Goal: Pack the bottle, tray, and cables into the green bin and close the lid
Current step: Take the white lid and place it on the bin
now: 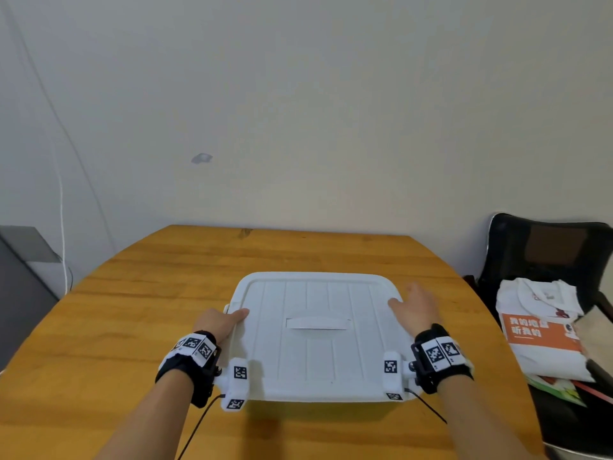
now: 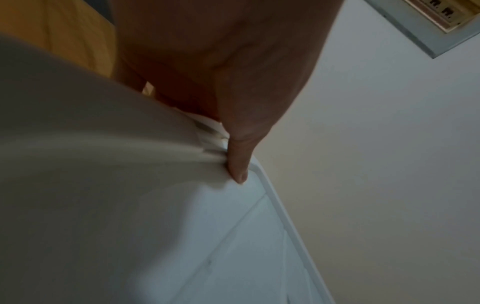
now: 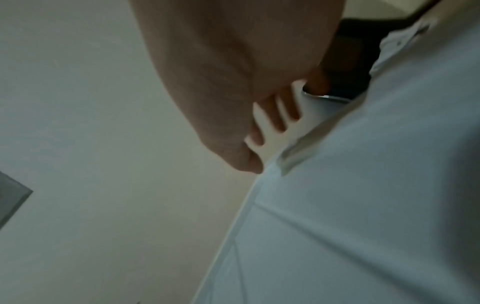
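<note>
A white ribbed lid (image 1: 298, 360) with a recessed handle lies flat in the middle of the wooden table (image 1: 132, 310), hiding the bin beneath it. My left hand (image 1: 222, 322) holds the lid's left edge, with the thumb (image 2: 239, 164) on top and the fingers down over the side. At the lid's right edge, my right hand (image 1: 414, 307) rests its thumb on the rim while its fingers (image 3: 283, 115) stay fairly straight and spread along the side. The lid (image 2: 207, 246) fills the lower part of both wrist views (image 3: 363, 205). No bottle, tray or cables are in view.
A black chair (image 1: 547, 247) stands right of the table with folded white and orange packages (image 1: 544, 330) on it. A grey cabinet (image 1: 20, 277) is at the left. The wall runs just behind the table's far edge.
</note>
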